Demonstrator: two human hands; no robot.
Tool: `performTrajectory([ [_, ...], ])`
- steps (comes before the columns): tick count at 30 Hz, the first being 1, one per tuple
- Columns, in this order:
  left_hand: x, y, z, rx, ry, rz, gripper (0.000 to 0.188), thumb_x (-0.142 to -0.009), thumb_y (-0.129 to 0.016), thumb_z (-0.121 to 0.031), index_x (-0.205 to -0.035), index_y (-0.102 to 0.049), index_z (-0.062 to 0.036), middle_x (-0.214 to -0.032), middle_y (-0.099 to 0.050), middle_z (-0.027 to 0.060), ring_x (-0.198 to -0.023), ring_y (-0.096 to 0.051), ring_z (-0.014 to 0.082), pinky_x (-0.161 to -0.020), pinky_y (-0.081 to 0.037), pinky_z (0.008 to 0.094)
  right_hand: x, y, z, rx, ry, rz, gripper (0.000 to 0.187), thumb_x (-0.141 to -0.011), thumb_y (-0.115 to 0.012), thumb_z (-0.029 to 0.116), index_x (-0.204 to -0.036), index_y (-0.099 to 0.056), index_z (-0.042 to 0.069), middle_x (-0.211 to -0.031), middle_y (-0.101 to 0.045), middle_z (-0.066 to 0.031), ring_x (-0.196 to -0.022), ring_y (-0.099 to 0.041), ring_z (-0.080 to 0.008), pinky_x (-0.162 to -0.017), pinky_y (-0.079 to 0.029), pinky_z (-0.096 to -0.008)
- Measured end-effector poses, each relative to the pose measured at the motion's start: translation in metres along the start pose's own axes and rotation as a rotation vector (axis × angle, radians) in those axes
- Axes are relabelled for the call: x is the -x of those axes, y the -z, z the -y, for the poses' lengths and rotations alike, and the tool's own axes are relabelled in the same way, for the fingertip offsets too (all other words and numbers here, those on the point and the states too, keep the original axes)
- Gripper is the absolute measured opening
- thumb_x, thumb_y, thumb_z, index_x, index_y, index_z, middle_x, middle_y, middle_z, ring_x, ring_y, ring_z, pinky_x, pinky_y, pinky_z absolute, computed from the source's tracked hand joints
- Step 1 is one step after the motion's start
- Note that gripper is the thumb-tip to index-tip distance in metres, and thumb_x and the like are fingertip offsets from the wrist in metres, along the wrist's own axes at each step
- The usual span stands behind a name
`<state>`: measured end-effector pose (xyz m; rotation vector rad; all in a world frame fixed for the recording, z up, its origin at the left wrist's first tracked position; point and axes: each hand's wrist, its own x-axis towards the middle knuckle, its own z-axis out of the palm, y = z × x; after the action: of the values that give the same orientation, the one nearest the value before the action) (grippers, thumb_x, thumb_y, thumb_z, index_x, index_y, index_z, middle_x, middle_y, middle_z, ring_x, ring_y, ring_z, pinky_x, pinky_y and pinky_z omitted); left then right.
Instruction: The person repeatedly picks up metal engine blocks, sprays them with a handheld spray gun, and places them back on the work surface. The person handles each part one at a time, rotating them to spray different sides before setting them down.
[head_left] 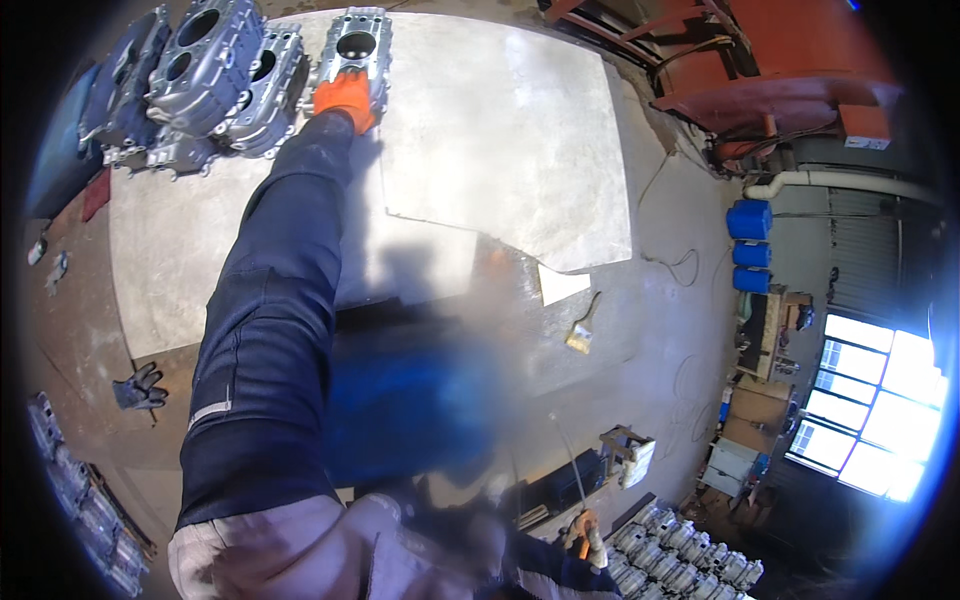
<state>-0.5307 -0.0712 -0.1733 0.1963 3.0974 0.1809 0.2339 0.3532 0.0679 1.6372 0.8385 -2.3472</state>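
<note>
My left arm reaches far forward in a dark blue sleeve. At its end my left hand (345, 100), in an orange glove, is closed on the near part of a silver metal casting (356, 22) with a round bore. The casting lies at the far edge of a pale sheet-covered table (500, 130). Low on the right, my right hand (592, 545) is wrapped round the handle end of a long thin wand (571, 450), which points forward and slightly left. Orange shows at this grip; the finger details are small.
More castings (205, 70) crowd the table's far left. A paintbrush (581, 335) and a white scrap (563, 284) lie right of centre. A dark glove (140, 386) is at left. Rows of metal parts (680, 555) stand lower right. Haze blurs the blue area (410, 400) near my body.
</note>
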Motion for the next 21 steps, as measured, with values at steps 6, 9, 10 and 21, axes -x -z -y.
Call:
performTrajectory([
  [6,0.017,-0.020,0.003,0.021,0.008,-0.151,0.065,-0.069,-0.075,-0.034,-0.122,-0.051,-0.0060,-0.115,-0.061,0.0112,-0.116,-0.053,0.0257,-0.097,-0.034,0.0462,0.005,0.037,-0.012,0.021,0.014,-0.196,0.063,-0.088,-0.062,0.044,-0.131,-0.044,0.002,-0.123,-0.055,-0.0130,-0.108,-0.056,-0.0252,-0.094,-0.047,-0.0381],
  [9,0.054,-0.003,0.014,0.141,0.023,0.013,0.054,-0.067,-0.077,-0.029,-0.110,-0.056,-0.0046,-0.091,-0.067,0.0160,-0.095,-0.063,0.0335,-0.090,-0.041,0.0479,-0.004,0.038,-0.011,-0.001,0.011,-0.215,0.060,-0.088,-0.064,0.042,-0.128,-0.047,0.001,-0.119,-0.057,-0.0141,-0.104,-0.058,-0.0263,-0.091,-0.048,-0.0384],
  [10,0.074,0.001,0.016,0.127,0.012,-0.001,0.047,-0.070,-0.074,-0.033,-0.105,-0.058,-0.0047,-0.084,-0.068,0.0173,-0.087,-0.064,0.0363,-0.082,-0.044,0.0499,-0.007,0.037,-0.011,-0.009,0.014,-0.218,0.059,-0.087,-0.064,0.042,-0.127,-0.048,0.001,-0.118,-0.058,-0.0145,-0.103,-0.059,-0.0266,-0.091,-0.049,-0.0384],
  [21,0.252,-0.067,-0.014,-0.009,-0.008,0.151,0.058,-0.067,-0.071,-0.037,-0.117,-0.059,-0.0097,-0.104,-0.064,0.0167,-0.104,-0.058,0.0325,-0.100,-0.037,0.0428,-0.021,-0.003,0.000,-0.035,0.111,-0.189,0.051,-0.086,-0.068,0.034,-0.120,-0.055,-0.001,-0.109,-0.064,-0.0150,-0.091,-0.064,-0.0284,-0.083,-0.054,-0.0381],
])
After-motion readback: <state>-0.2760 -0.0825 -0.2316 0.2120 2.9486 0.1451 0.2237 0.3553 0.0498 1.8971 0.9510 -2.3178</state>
